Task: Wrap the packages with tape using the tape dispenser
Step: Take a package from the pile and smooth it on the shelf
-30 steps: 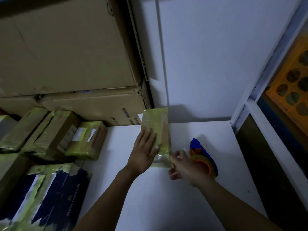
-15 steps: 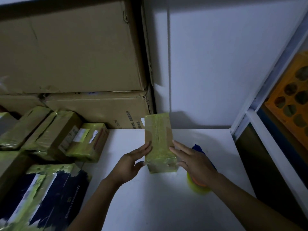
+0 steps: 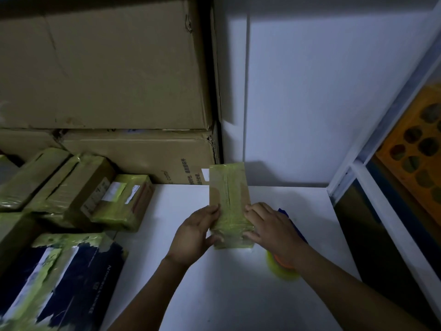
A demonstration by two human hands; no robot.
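Your left hand [image 3: 194,236] keeps its grip on the left side of the package [image 3: 229,187]: the fingers lie along that side and the thumb hooks round the near bottom corner, pinching the box between them. Your right hand [image 3: 273,226] grips the opposite side. Its fingers are bent over the right top edge and its thumb presses on the near end. Half a second ago those right fingers lay straighter and flatter against the side; now they are curled over the edge. A full second ago your left palm lay flat on top of the box; now it has slid down to the flank.

The package is a small cardboard box banded with yellow-green tape. It rests with its near end on the white surface [image 3: 226,297] and its far end reaching up toward the wall [image 3: 310,91]. It sits in about the same spot as half a second ago.

The tape dispenser [image 3: 284,273] lies on the surface just behind your right wrist, as before. Its yellow roll and orange core show below the wrist, and a blue part pokes out beyond the knuckles. Neither hand holds it.

To your left, several taped packages [image 3: 124,201] lie in a cluster, with a dark blue parcel [image 3: 71,283] nearer you. Two large cardboard cartons [image 3: 107,68] are stacked behind them. At the far right is an orange crate [image 3: 417,149] with round holes.
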